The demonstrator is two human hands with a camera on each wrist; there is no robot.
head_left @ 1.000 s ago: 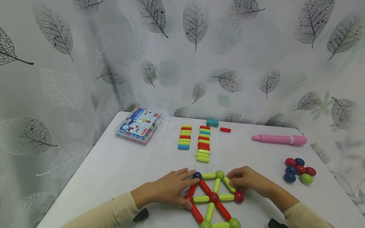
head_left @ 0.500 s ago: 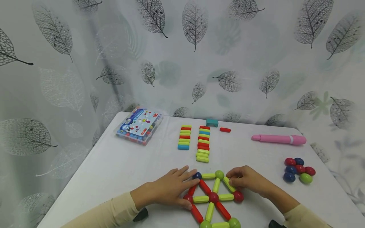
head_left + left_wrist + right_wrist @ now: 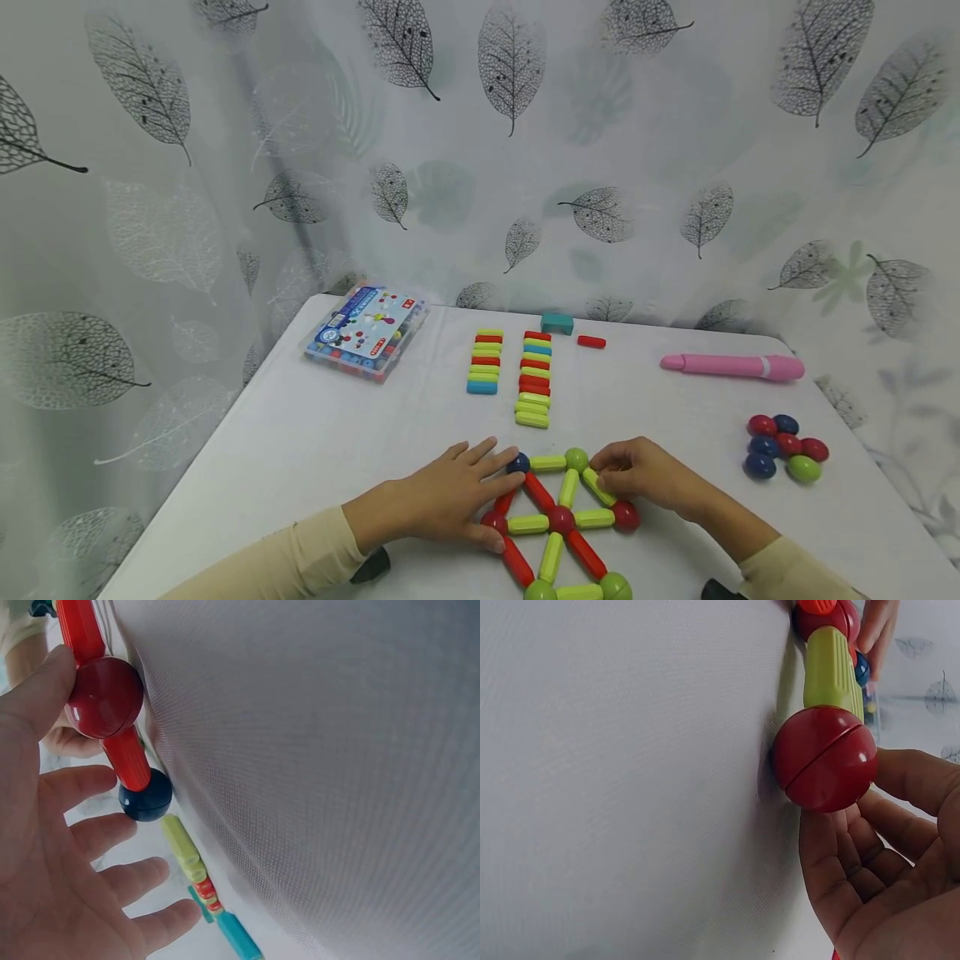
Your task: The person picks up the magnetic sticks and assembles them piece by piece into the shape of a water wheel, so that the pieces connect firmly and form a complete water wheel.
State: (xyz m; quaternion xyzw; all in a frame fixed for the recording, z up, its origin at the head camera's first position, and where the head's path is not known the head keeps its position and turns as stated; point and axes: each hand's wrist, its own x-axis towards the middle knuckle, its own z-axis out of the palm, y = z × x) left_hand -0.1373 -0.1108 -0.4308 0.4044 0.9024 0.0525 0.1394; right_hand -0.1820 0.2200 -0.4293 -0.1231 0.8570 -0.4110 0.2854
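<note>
A flat wheel of magnetic rods and balls lies at the front of the table, around a central red ball (image 3: 561, 520). My left hand (image 3: 453, 496) rests at its left side, fingers spread and fairly straight, near the blue ball (image 3: 518, 463). In the left wrist view, the thumb touches the left red ball (image 3: 105, 697). My right hand (image 3: 652, 475) pinches a yellow-green magnetic rod (image 3: 597, 487) between thumb and fingers. That rod slants from the top green ball (image 3: 576, 459) to the right red ball (image 3: 626, 516). In the right wrist view, this red ball (image 3: 825, 759) hides the pinch.
Two columns of loose rods (image 3: 533, 385) lie beyond the wheel, with a teal block (image 3: 557, 323) and a single red rod (image 3: 591, 342) behind. A plastic parts case (image 3: 367, 329) sits back left. At right are a pink pen-shaped object (image 3: 731, 367) and several loose balls (image 3: 787, 445).
My right hand has shifted slightly left, bringing the yellow-green rod's upper end closer to the top green ball. The left hand stays in place.
</note>
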